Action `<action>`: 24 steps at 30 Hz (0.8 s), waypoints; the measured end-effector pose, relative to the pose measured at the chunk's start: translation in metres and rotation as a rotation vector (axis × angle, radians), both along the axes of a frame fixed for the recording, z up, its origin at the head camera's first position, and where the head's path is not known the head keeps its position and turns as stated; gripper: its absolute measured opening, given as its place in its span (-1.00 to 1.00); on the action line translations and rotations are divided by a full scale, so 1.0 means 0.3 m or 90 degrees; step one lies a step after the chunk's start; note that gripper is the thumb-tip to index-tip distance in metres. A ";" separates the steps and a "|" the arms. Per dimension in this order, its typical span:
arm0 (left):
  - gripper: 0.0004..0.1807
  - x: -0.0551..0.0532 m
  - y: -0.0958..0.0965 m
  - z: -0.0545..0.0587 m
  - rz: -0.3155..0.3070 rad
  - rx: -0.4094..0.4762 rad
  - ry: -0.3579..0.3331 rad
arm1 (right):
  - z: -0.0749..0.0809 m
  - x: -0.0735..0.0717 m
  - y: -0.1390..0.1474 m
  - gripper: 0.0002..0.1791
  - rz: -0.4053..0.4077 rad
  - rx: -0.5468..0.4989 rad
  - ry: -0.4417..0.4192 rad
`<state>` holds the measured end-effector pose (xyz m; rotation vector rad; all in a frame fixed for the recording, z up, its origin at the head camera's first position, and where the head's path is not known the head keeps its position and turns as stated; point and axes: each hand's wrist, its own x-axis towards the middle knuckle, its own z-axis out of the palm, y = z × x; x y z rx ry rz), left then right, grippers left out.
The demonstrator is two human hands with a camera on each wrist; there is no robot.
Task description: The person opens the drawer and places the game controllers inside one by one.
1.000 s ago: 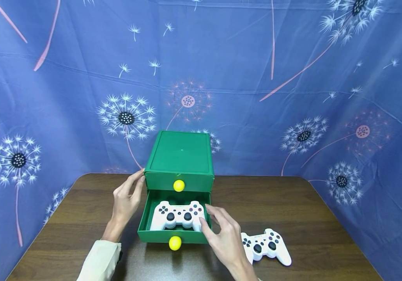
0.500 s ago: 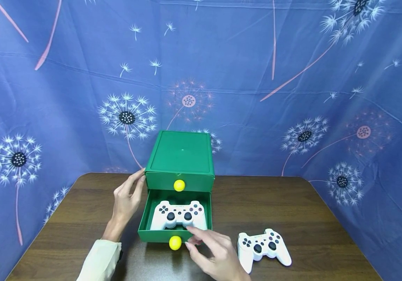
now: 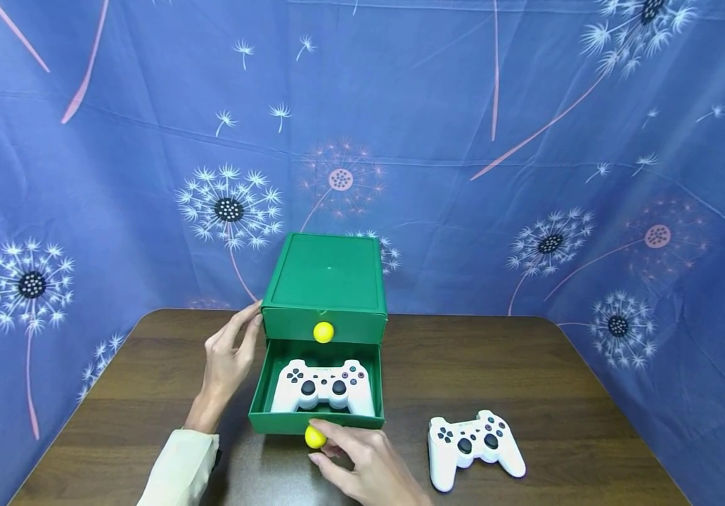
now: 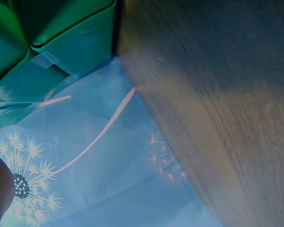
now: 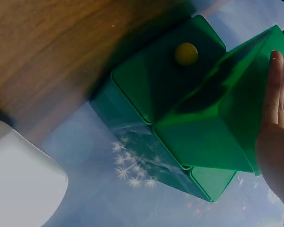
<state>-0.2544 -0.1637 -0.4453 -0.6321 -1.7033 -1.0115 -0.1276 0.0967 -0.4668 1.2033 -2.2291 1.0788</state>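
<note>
A green two-drawer box stands on the table with its lower drawer pulled out. Inside that drawer lies a white game controller. My left hand rests its fingertips against the box's left side, fingers mostly straight. At the drawer's front is my right hand, its fingers beside the lower yellow knob and the thumb a little below it. In the right wrist view, straight fingers lie along the drawer front. The left wrist view shows little of the left hand.
A second white controller lies on the wooden table, right of the box. The upper drawer is closed, with its own yellow knob. A blue dandelion-print cloth hangs behind the table.
My right hand has moved from the drawer's right side down and left to the knob on its front. The left hand, the drawer and both controllers stay put.
</note>
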 end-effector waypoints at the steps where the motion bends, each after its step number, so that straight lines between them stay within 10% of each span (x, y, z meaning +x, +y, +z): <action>1: -0.46 0.000 0.000 0.000 0.000 0.000 0.000 | -0.003 0.000 0.000 -0.57 -0.003 0.003 -0.010; 24: -0.50 0.000 0.001 0.002 -0.002 0.002 -0.014 | -0.019 -0.015 -0.012 -0.70 -0.025 -0.015 -0.080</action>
